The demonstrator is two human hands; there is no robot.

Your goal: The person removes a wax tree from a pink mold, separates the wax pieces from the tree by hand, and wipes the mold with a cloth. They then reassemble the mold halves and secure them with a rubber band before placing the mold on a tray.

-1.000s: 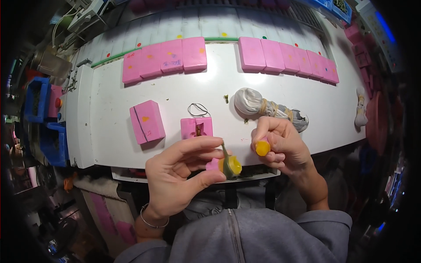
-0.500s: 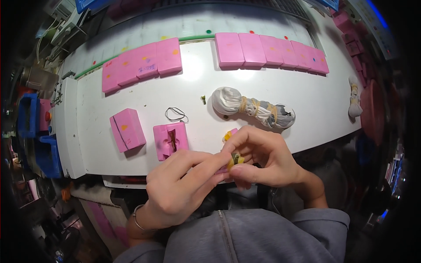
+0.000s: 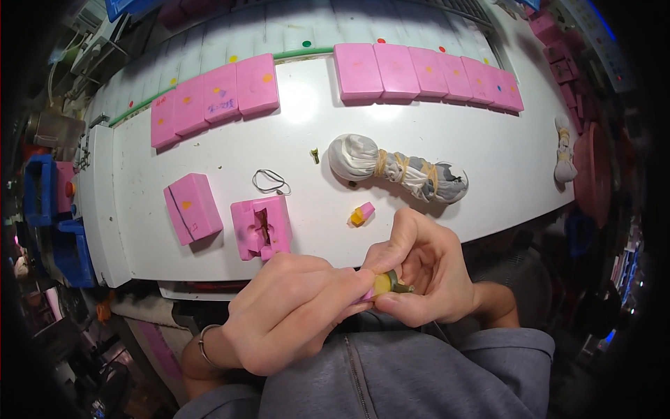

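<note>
Hands (image 3: 363, 297) pinched around small yellow piece (image 3: 382, 285)

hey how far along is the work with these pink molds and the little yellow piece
Looks done: one pink mold half lies open on the white table, its closed-looking mate beside it. In hand: left hand and right hand together pinch a small yellow piece. Left: a yellow-and-pink bit lies loose, and rows of pink blocks sit untouched.

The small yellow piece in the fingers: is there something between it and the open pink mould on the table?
Nothing visible does. Both hands, left hand and right hand, pinch the small yellow piece at the near table edge. The open pink mould lies up and left of it, with bare white table between; the rubber band lies beyond the mould.
</note>
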